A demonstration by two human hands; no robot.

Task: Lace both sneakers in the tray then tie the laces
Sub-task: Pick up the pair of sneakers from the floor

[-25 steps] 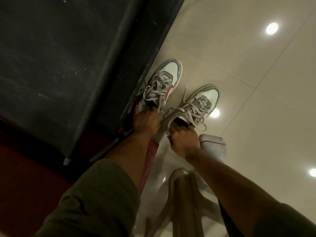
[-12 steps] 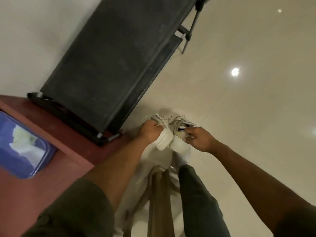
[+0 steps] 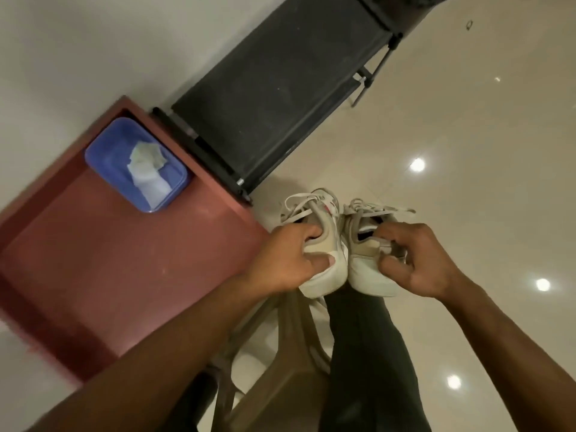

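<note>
While each grip clasps a heel, the left hand and right hand hold two pale, loosely laced sneakers touching side by side above the glossy beige tiled floor.

Sneakers lifted off floor, carried nearer red table.

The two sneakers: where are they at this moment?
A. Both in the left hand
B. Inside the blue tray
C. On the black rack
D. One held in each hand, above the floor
D: the left hand grips the left sneaker at its heel and the right hand grips the right sneaker, while the blue tray holds only paper.
</note>
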